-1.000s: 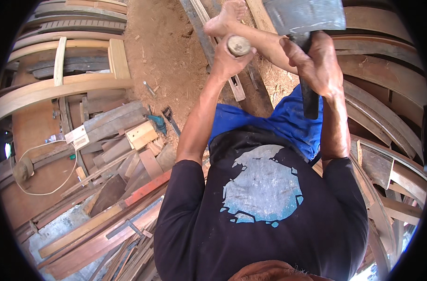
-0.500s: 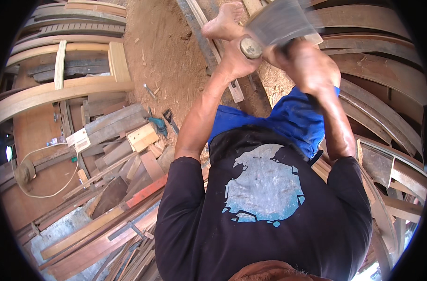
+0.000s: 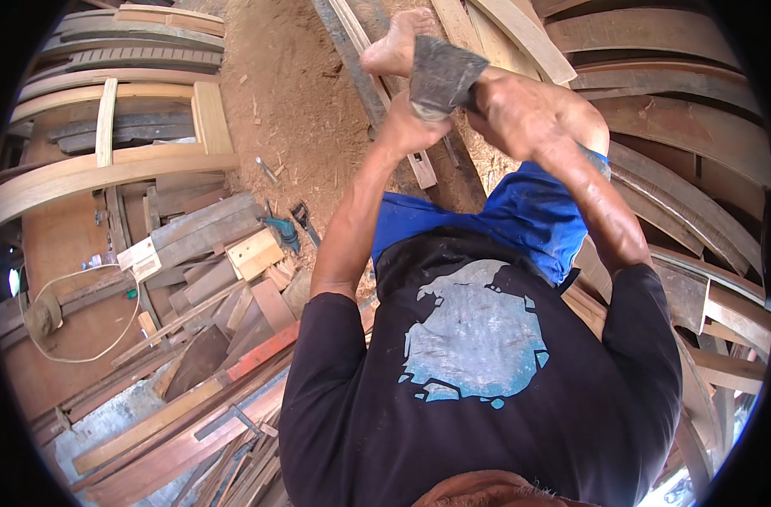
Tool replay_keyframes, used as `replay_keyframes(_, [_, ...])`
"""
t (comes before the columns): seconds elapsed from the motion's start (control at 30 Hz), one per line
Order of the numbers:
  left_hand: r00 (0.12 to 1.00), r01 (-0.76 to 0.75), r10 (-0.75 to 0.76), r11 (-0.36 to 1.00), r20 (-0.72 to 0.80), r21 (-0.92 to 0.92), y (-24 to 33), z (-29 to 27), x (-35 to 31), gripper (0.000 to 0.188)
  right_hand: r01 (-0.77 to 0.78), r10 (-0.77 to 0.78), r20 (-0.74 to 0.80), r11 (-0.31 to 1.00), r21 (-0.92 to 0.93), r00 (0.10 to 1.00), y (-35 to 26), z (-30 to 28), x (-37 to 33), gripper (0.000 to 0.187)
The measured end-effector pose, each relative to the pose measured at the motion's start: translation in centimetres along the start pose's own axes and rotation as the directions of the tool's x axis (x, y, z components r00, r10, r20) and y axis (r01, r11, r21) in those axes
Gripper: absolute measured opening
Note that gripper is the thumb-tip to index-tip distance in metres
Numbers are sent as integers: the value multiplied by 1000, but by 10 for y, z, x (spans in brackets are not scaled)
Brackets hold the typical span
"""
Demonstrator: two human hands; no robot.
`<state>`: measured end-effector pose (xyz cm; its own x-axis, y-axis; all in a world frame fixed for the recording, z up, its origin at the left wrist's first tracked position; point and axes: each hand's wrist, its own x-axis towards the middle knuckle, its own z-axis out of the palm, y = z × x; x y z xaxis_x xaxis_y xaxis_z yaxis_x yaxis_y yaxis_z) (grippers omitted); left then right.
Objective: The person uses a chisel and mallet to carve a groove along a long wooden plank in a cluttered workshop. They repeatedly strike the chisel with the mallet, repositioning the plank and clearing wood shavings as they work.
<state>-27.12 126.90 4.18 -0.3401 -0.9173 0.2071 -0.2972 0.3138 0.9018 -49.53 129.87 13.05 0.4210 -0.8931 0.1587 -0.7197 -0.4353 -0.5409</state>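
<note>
My right hand (image 3: 521, 114) is closed round the handle of a hatchet (image 3: 445, 74) with a broad, dark grey head. Its flat side lies over the top of a round wooden handle (image 3: 428, 111), touching or nearly touching it. Around that upright handle, my left hand (image 3: 409, 127) is closed; the tool's lower end is hidden. Under and beside my hands runs a long wooden beam (image 3: 423, 171) with a slot cut in its near end. My bare foot (image 3: 400, 42) rests at the beam's far part.
A curved wooden frame (image 3: 115, 173) lies at left. Nearer are a teal power tool (image 3: 282, 231), a small metal rod (image 3: 267, 170), wood offcuts (image 3: 254, 253) and stacked planks (image 3: 174, 422). Curved boards (image 3: 656, 127) are piled at right. Shavings cover the brown ground (image 3: 292, 93).
The hatchet has come down and left, from a blurred raised position onto the top of the wooden handle. My right hand moved with it, while my left hand stays round the handle.
</note>
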Motion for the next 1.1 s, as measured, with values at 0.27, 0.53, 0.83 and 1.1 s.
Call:
replay_keyframes(0.27, [989,132,-136,989,-53,-70,-26,-9,-28,28,81,119,-510,932,352,852,-75,-43,19,21])
replay_keyframes(0.53, [996,12,-21,995,-88,-104,-37,-1,-21,29,20,-20,7,997,72,1000,-35,8,7,23])
replay_keyframes(0.83, [961,0,-65,972,-270,-236,-27,-24,4,25,22,192,-362,859,511,912,-69,-38,-22,30])
replay_keyframes(1.1, [984,39,-64,989,-167,-144,-3,-16,10,21,199,228,-538,757,622,812,-69,-78,-36,25])
